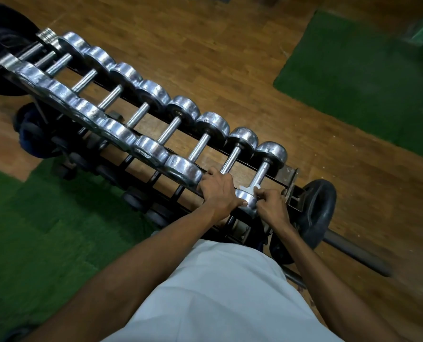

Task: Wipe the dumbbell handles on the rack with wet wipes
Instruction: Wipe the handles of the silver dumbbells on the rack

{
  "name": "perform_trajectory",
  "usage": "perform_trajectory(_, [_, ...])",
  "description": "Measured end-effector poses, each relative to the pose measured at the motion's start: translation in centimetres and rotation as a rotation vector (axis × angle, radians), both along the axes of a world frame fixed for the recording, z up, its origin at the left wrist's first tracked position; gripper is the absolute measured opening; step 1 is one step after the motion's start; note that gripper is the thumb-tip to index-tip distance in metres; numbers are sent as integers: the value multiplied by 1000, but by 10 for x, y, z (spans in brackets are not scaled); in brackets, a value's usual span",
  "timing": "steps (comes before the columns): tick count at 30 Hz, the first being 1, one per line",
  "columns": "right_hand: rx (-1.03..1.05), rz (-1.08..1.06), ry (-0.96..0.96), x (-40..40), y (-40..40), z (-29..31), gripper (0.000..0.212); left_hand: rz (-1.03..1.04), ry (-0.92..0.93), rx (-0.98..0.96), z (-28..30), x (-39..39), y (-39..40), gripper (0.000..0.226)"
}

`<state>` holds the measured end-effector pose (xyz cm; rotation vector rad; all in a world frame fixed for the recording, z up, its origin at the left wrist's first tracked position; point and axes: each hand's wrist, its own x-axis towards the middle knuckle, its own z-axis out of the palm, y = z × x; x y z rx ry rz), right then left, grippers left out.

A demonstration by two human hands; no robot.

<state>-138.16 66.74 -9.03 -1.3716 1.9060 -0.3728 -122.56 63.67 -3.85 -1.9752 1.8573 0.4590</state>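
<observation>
Two bare hands work at the near end of the rack. The left hand lies curled over the near head of the second dumbbell, its thumb touching the round chrome head of the end dumbbell. The right hand, fingers drawn together, pinches a small white wet wipe wrapped around the near end of that dumbbell's smooth steel handle. Beyond the hands, about eleven shiny dumbbells sit side by side across two dark rails, running away to the left. Right of the right hand stands a black weight plate. Wood-grain floor carries two green mats.
</observation>
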Motion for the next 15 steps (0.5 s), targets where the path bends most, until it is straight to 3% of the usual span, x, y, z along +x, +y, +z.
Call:
perform_trajectory(5, [-33, -5, -11, 4, 3, 4, 34, 10, 3, -5, 0, 0, 2, 97])
perform_trajectory(9, [41, 213, 32, -5, -12, 3, 97, 12, 10, -5, 0, 0, 3, 95])
perform_trajectory(15, [29, 571, 332, -27, -46, -24, 114, 19, 28, -19, 1, 1, 5, 93])
